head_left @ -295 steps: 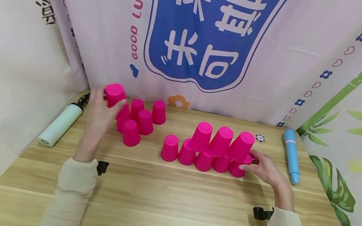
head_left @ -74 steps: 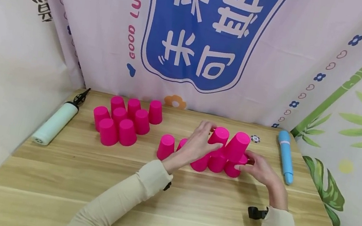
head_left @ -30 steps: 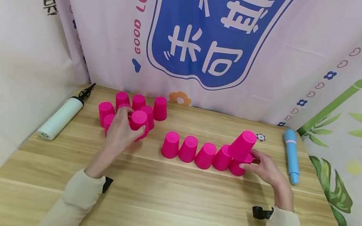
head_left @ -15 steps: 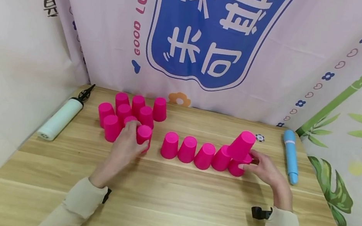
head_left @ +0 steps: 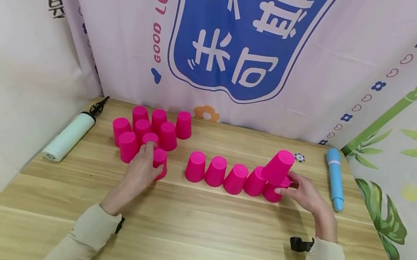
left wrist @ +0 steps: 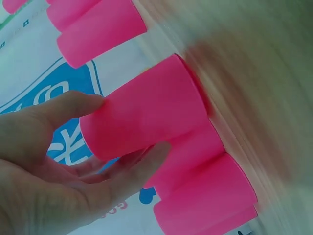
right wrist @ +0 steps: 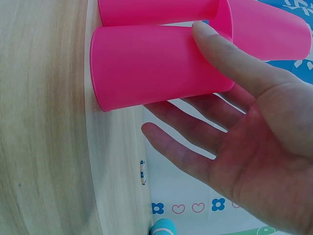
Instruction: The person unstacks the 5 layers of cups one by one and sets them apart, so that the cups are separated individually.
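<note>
My left hand holds an upside-down pink cup at the front of the left cluster, its thumb and fingers on opposite sides. The left wrist view shows this cup close to other cups, its rim near the tabletop. My right hand grips the end cup of a row, thumb on one side and fingers on the other. A single tilted cup rests on top of the last two cups of that row. Left of it, upside-down cups stand in line.
Several more pink cups stand upside down at the back left. A pale green hand pump lies at the left edge. A blue pen-shaped object lies at the right, with a small round chip near the back edge. A printed cloth hangs behind.
Two cups have left the upper layer on the right, and the left cluster has gained cups. Lately my left hand shifted a cup forward, then slightly left. My right hand stays at the end cup.
</note>
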Tool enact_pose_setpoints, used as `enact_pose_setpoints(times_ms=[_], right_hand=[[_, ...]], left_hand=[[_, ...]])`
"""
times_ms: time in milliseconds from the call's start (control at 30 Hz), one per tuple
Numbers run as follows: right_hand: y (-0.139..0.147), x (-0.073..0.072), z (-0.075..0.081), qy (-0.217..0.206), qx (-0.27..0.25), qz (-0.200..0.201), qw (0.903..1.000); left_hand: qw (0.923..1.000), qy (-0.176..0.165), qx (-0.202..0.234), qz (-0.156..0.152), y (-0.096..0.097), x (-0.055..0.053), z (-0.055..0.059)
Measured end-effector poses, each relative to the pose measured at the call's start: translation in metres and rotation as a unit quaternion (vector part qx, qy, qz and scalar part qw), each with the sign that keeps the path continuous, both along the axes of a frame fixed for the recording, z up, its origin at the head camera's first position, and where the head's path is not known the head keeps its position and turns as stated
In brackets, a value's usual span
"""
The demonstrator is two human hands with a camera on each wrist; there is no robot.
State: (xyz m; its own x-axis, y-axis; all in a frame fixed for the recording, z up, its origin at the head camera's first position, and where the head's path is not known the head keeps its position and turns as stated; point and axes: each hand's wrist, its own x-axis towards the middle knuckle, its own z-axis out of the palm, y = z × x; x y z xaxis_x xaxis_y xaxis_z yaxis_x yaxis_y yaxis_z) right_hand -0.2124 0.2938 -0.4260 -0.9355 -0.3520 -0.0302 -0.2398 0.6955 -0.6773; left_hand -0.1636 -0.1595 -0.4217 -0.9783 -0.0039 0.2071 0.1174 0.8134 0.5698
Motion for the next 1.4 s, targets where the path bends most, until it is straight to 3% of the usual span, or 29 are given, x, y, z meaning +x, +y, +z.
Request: enact_pose_setpoints(times_ms=[133, 267, 367, 500, 600, 733, 900, 1133, 1400], right_hand=[[0.001, 0.0, 0.0, -0.004, -0.001, 0.002, 1.0], [0.001, -0.001, 0.001, -0.003, -0.004, 0.001, 1.0], [0.002, -0.001, 0.001, -0.007, -0.003, -0.004, 1.0], [0.002, -0.001, 0.002, -0.013, 0.001, -0.005, 0.9999], [0.003, -0.001, 0.002, -0.013, -0.005, -0.003, 0.9999], [0.003, -0.001, 0.003, -0.004, -0.01, 0.0, 0.9999], [0.001, 0.0, 0.001, 0.0, -0.006, 0.001, 1.0], [-0.003, 0.001, -0.002, 0.0, -0.016, 0.009, 0.9998], [0.001, 0.0, -0.001, 0.006, -0.017, 0.008, 0.9998]], left_hand=[[0.9997, -0.001, -0.023, -0.005, 0.0, 0.004, 0.005], [0.9985, 0.033, -0.041, -0.013, 0.013, 0.01, 0.026], [0.9943, 0.09, -0.028, -0.048, 0.039, 0.011, 0.041], [0.9804, 0.154, 0.015, -0.122, 0.092, 0.007, 0.052], [0.971, 0.14, 0.068, -0.181, 0.137, 0.0, 0.057], [0.9612, 0.06, 0.134, -0.233, 0.187, -0.015, 0.063], [0.9606, -0.01, 0.162, -0.226, 0.227, -0.033, 0.061], [0.9776, -0.016, 0.118, -0.174, 0.252, -0.041, 0.055], [0.9846, -0.01, 0.085, -0.152, 0.261, -0.048, 0.051]])
